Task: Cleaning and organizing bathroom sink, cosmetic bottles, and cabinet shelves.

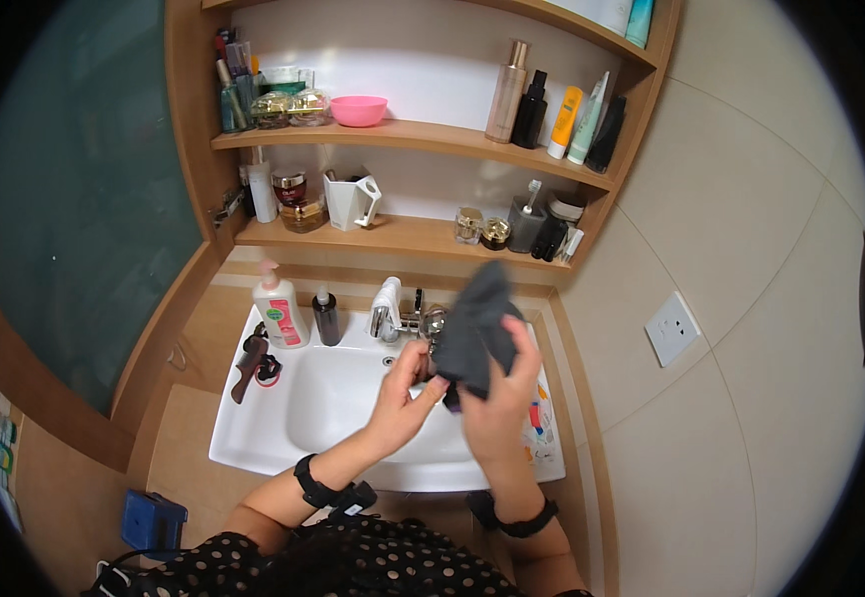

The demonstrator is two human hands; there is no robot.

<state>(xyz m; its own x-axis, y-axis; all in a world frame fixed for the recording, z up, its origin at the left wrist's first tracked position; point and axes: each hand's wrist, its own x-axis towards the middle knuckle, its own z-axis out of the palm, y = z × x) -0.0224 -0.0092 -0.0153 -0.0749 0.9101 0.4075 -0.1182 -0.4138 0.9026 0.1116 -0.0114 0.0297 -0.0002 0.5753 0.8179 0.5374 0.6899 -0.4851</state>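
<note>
Over the right half of the white sink (328, 408), both my hands hold a dark grey cloth-like piece (477, 328), partly smeared by motion. My right hand (500, 408) grips its right side, fingers wrapped round it. Thumb and fingers of my left hand (403, 393) close on its lower left edge. A small dark purple bit (452, 400) shows below it, and I cannot make out what it is. Behind the hands stands the chrome faucet (385, 320), with a white cover on top; the piece hides part of the fittings beside it.
A white pump bottle (279, 310), a dark bottle (326, 318) and a brown comb-like item (249, 368) sit on the sink's left rim. Above, an open wooden cabinet (403, 237) holds cosmetics, a pink bowl (359, 110) and a white mug (351, 201). A wall socket (672, 329) is at right.
</note>
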